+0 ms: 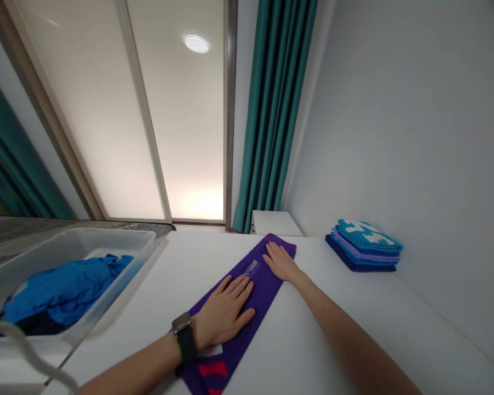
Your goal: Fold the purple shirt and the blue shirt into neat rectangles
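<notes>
A purple cloth (265, 296) is lying in a long, narrow strip under both hands, on a white table (300, 345). The left hand (224, 310) is pressing flat on its middle, fingers extended and slightly apart; the right hand (280, 262) is resting flat near the far end, its palm down and fingers straight. White lettering (251, 267) is showing between the two hands, and red stripes (213, 368) are showing below the left wrist, which is wearing a dark watch (185, 336). Well to the right of the right hand, a stack of folded cloths (364, 249) is sitting near the wall. Left of the left hand, a translucent bin (148, 237) is holding a crumpled blue garment (66, 288). Beyond the right hand, a teal curtain (274, 109) is hanging.
</notes>
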The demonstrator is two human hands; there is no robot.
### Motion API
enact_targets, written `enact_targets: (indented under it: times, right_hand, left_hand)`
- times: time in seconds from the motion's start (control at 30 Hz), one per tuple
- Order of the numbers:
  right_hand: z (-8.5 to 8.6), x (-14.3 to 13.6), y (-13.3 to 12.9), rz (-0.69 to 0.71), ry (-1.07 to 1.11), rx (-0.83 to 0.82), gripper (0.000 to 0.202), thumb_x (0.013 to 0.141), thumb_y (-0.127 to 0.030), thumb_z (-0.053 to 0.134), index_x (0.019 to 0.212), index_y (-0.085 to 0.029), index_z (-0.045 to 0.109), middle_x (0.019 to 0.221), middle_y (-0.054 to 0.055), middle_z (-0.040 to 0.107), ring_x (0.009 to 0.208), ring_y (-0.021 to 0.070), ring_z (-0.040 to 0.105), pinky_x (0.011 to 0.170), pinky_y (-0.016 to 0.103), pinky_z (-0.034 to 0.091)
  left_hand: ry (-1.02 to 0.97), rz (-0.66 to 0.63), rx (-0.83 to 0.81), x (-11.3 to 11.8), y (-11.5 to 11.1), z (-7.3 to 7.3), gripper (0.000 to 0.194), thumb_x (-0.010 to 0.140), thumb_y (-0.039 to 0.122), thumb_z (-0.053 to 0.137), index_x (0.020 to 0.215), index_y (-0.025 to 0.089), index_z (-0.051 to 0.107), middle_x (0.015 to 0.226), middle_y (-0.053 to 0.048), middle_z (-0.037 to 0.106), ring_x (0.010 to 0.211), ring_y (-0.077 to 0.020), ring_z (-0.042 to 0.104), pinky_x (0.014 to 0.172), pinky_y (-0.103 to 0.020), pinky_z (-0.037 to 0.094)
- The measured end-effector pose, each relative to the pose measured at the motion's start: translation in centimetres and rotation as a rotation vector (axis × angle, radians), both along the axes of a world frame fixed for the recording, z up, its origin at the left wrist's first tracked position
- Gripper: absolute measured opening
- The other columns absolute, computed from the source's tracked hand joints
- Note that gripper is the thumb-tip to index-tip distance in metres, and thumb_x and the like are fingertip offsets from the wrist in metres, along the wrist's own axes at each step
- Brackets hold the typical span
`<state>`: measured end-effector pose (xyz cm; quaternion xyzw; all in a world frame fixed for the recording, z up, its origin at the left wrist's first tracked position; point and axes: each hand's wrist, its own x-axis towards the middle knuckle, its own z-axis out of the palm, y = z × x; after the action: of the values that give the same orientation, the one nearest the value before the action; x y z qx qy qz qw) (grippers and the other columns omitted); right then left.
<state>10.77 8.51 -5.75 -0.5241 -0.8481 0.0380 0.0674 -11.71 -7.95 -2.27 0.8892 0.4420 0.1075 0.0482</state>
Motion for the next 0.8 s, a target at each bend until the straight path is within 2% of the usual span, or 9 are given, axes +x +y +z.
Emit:
enact_targets:
  times: [0.1, 0.17, 0.27, 0.37, 0.5, 0.63, 0.8]
  right_hand:
    - [0.4, -0.5, -0.2, -0.004, 0.018, 0.042, 0.065, 0.098, -0.043, 0.019, 0.149, -0.004, 0.028, 0.156, 0.015, 0.026, 0.146, 0.0209, 0.016, 0.118, 0.039, 0.007]
    - [0.7, -1.2, -0.9, -0.101, 0.031, 0.087, 0.064, 0.097, -0.040, 0.025, 0.149, -0.002, 0.028, 0.156, 0.018, 0.026, 0.145, 0.0246, 0.018, 0.117, 0.042, 0.006]
    - [0.9, -2.8, -2.5, -0.285, 0.056, 0.051, 0.068, 0.095, -0.043, 0.029, 0.149, -0.002, 0.027, 0.154, 0.022, 0.029, 0.142, 0.0311, 0.025, 0.115, 0.047, 0.014]
    - [0.7, -4.7, -3.8, -0.290, 0.073, -0.093, 0.072, 0.096, -0.051, 0.022, 0.150, -0.003, 0.026, 0.154, 0.022, 0.027, 0.143, 0.0336, 0.022, 0.114, 0.051, 0.014]
    - [-0.1, -6.1, -3.7, -0.237, 0.052, -0.058, 0.073, 0.096, -0.051, 0.017, 0.150, -0.002, 0.024, 0.157, 0.021, 0.018, 0.146, 0.0327, 0.010, 0.115, 0.052, 0.005]
    - [-0.3, -6.6, -1.7, -0.057, 0.028, -0.015, 0.073, 0.097, -0.050, 0.016, 0.150, 0.000, 0.024, 0.157, 0.022, 0.019, 0.146, 0.0319, 0.012, 0.115, 0.051, 0.008]
    - [0.3, -6.6, 0.9, 0.124, 0.002, -0.010, 0.072, 0.096, -0.053, 0.018, 0.150, -0.006, 0.027, 0.158, 0.015, 0.021, 0.147, 0.0242, 0.013, 0.117, 0.043, 0.010]
  left_hand:
    - [-0.024, -0.107, -0.021, -2.4, 1.8, 1.0, 0.055, 0.100, 0.050, 0.028, 0.151, 0.029, 0.027, 0.154, -0.003, 0.036, 0.142, -0.0219, 0.032, 0.118, -0.044, 0.021]
    - [-0.050, -0.100, -0.045, -4.5, 3.3, 1.1, 0.052, 0.102, 0.046, 0.027, 0.150, 0.029, 0.029, 0.153, -0.004, 0.038, 0.139, -0.0210, 0.037, 0.117, -0.043, 0.026]
    - [-0.098, -0.024, -0.029, -7.2, 5.0, 0.4, 0.051, 0.103, 0.044, 0.024, 0.149, 0.025, 0.033, 0.151, -0.005, 0.041, 0.138, -0.0203, 0.039, 0.115, -0.041, 0.031]
    - [-0.095, 0.015, -0.018, -8.5, 5.4, -0.8, 0.050, 0.103, 0.043, 0.024, 0.150, 0.026, 0.030, 0.152, -0.005, 0.040, 0.138, -0.0198, 0.039, 0.115, -0.042, 0.031]
    - [-0.052, 0.001, 0.010, -8.1, 4.4, -1.5, 0.051, 0.103, 0.041, 0.028, 0.151, 0.025, 0.027, 0.154, -0.006, 0.036, 0.140, -0.0219, 0.036, 0.116, -0.045, 0.029]
    - [-0.059, -0.001, 0.087, -6.9, 2.9, -1.5, 0.049, 0.102, 0.037, 0.030, 0.149, 0.025, 0.033, 0.154, -0.007, 0.035, 0.139, -0.0231, 0.035, 0.114, -0.044, 0.033]
    - [-0.064, 0.025, 0.099, -5.2, 1.2, -1.7, 0.046, 0.101, 0.041, 0.033, 0.144, 0.026, 0.042, 0.149, -0.008, 0.043, 0.136, -0.0242, 0.040, 0.113, -0.047, 0.032]
